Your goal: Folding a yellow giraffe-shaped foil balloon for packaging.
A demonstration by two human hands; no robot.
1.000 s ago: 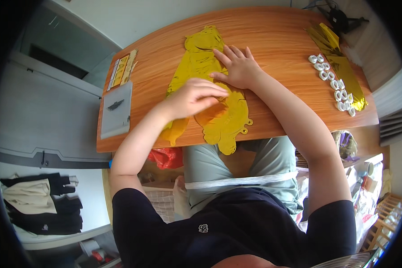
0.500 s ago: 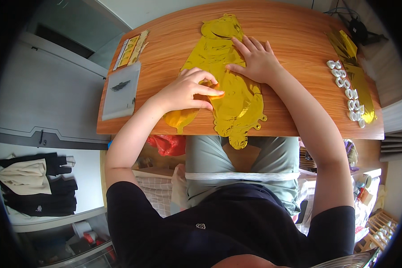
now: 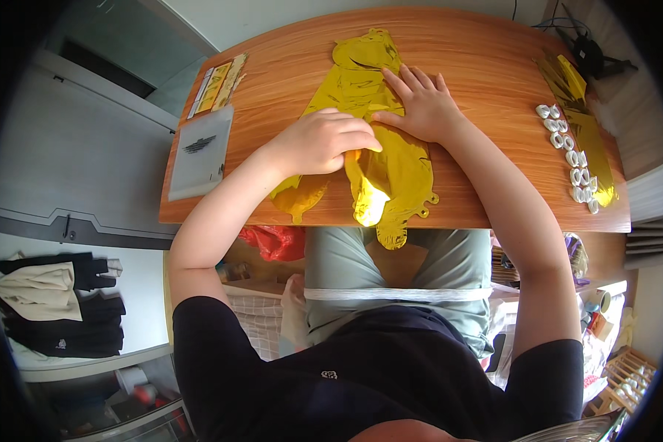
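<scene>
A flat gold foil balloon (image 3: 405,173) lies lengthwise on the wooden table, its lower end hanging past the near edge. My left hand (image 3: 324,141) is closed on a lifted flap of the foil at the balloon's middle, the fingers pinching it from above. Below those fingers the raised foil folds over and shines brightly. My right hand (image 3: 425,105) rests flat on the balloon's right edge, fingers spread, the thumb pointing left across the foil. Part of the foil under both hands is hidden.
On the table's left lie a translucent sheet (image 3: 200,153) with small dark strips and a yellow-and-white packet (image 3: 217,87). Along the right stand rows of small white rolls (image 3: 573,158) beside more gold foil (image 3: 593,140). Black cables (image 3: 588,48) sit at the far right corner.
My left hand has pulled the foil's left part upward and over to the right, so it now stands folded and glinting. My right hand stays in nearly the same place.
</scene>
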